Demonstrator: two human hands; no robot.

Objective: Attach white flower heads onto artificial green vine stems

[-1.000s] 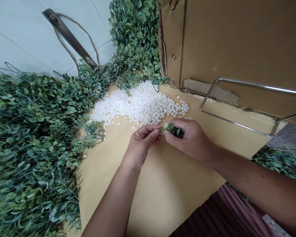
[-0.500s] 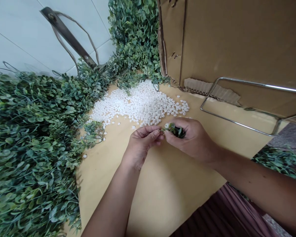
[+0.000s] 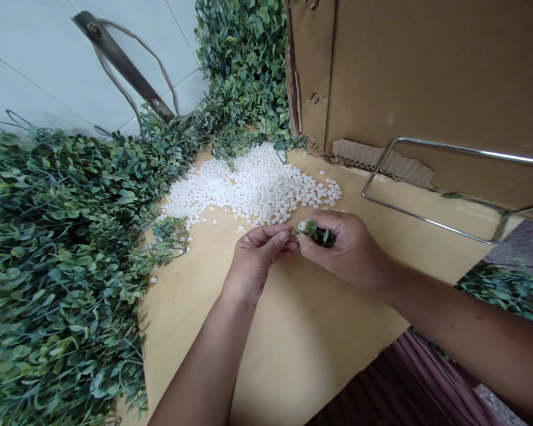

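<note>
In my right hand [image 3: 349,245] is a small sprig of artificial leaves [image 3: 322,235], with the fingers closed around the foliage. A little white piece [image 3: 302,226] shows at its end by the thumb and forefinger. My left hand [image 3: 263,251] pinches the thin stem end of the same sprig, its fingertips almost touching those of the right hand. Just beyond both hands, a heap of small white plastic pieces [image 3: 249,186] is spread over the tan board [image 3: 288,337].
Piled artificial greenery [image 3: 62,254] lines the left side and more foliage [image 3: 244,65] stands at the back. A large cardboard box [image 3: 426,77] rises at the back right, with a bent metal wire frame [image 3: 430,222] before it. A dark metal strip [image 3: 124,65] leans at upper left.
Hardly anything differs. Both hands stay at the same spot with the sprig between them; only a very slight shift of the view and fingers shows.
</note>
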